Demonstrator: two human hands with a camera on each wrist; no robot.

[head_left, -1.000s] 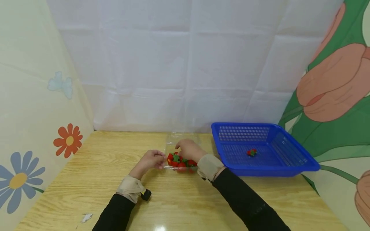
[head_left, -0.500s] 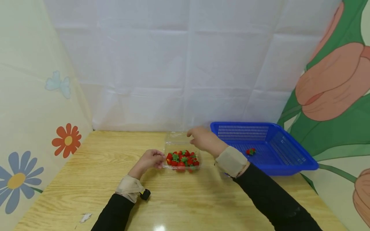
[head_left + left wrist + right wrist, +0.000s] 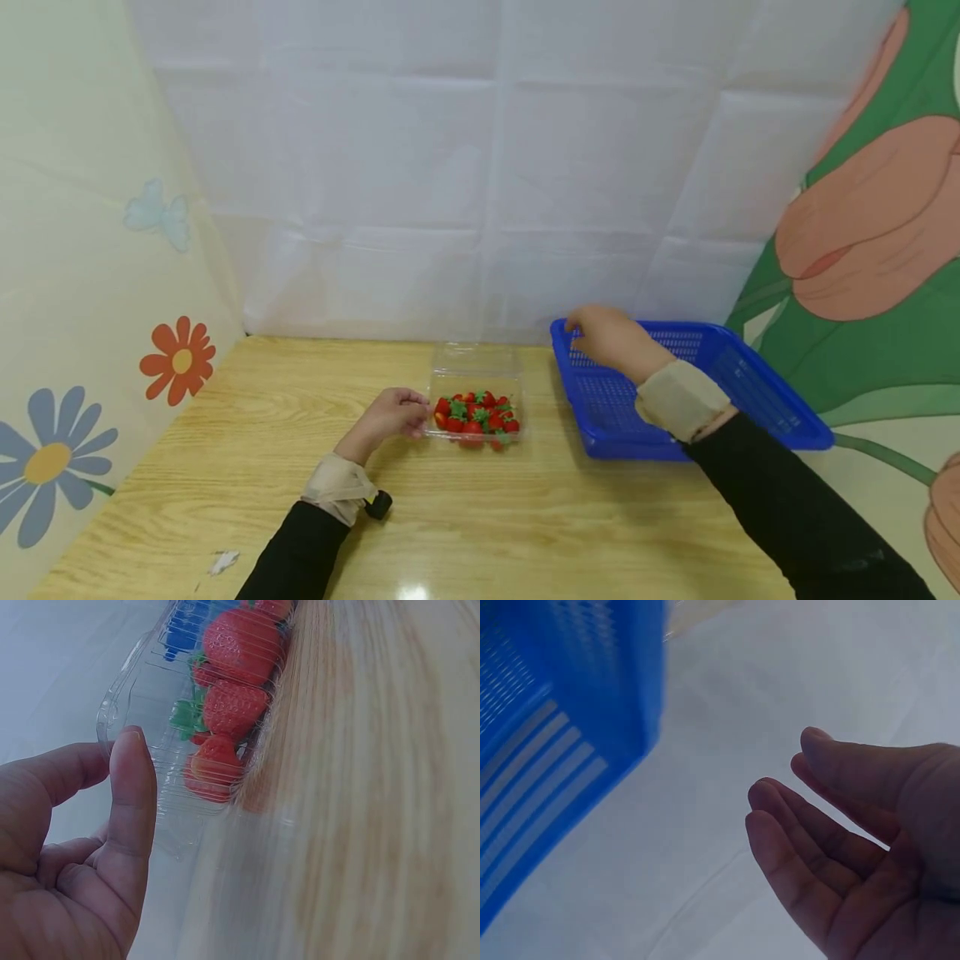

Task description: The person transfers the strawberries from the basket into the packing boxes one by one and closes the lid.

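A clear plastic clamshell box (image 3: 474, 379) stands on the table with its lid raised at the back. Several red strawberries (image 3: 472, 427) with green leaves fill its bottom. My left hand (image 3: 390, 414) pinches the box's left rim between thumb and finger, plain in the left wrist view, where strawberries (image 3: 232, 709) show through the ribbed wall. Over the left part of a blue plastic basket (image 3: 607, 446) hovers my right hand (image 3: 617, 340). Its fingers (image 3: 780, 855) are loosely bent and hold nothing in the right wrist view. The basket's floor is partly hidden by that hand and wrist.
The wooden table (image 3: 450, 525) ends at a white cloth backdrop (image 3: 375, 167). Flower-printed panels flank both sides. The blue basket's raised walls stand to the right of the box, with a strip of table between them.
My right hand has risen out of the box and moved right, over the basket. The strawberry seen in the basket earlier is now hidden from view. My left hand stays at the box.
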